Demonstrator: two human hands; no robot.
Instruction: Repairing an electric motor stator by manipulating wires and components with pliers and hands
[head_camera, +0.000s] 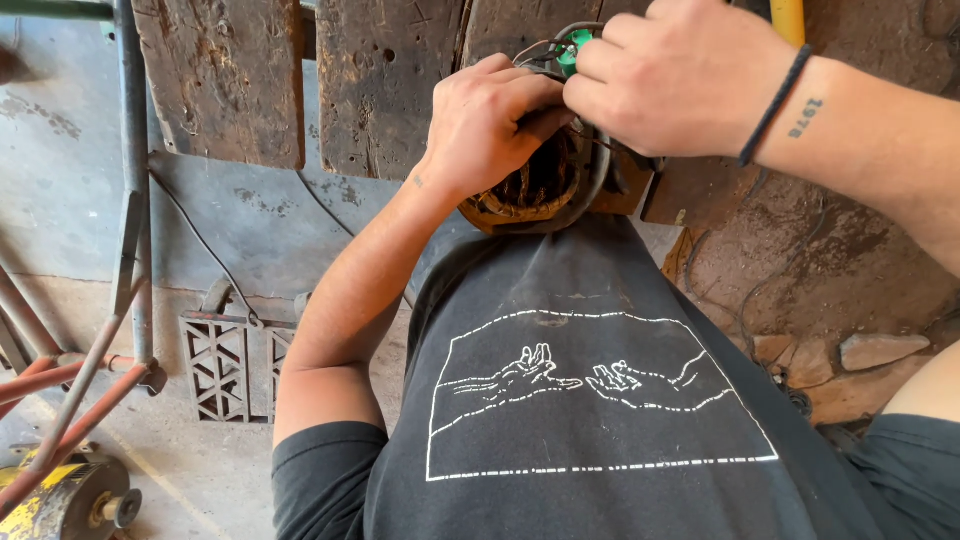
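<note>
A round motor stator (540, 190) with dark copper windings rests at the edge of a worn wooden bench (385, 80), against my black shirt. My left hand (485, 120) grips its top rim, fingers curled over the windings. My right hand (680, 75), with a black band at the wrist, pinches thin wires and a small green part (570, 48) at the upper rim, touching my left fingers. The wire ends are hidden under my fingers.
A grey metal frame (135, 180) stands at the left, with red-brown rods (60, 385) leaning low. A yellow wheeled machine (60, 500) sits bottom left. Patterned metal grilles (215, 370) lean on the concrete floor. Stones (880, 350) and rubble lie right.
</note>
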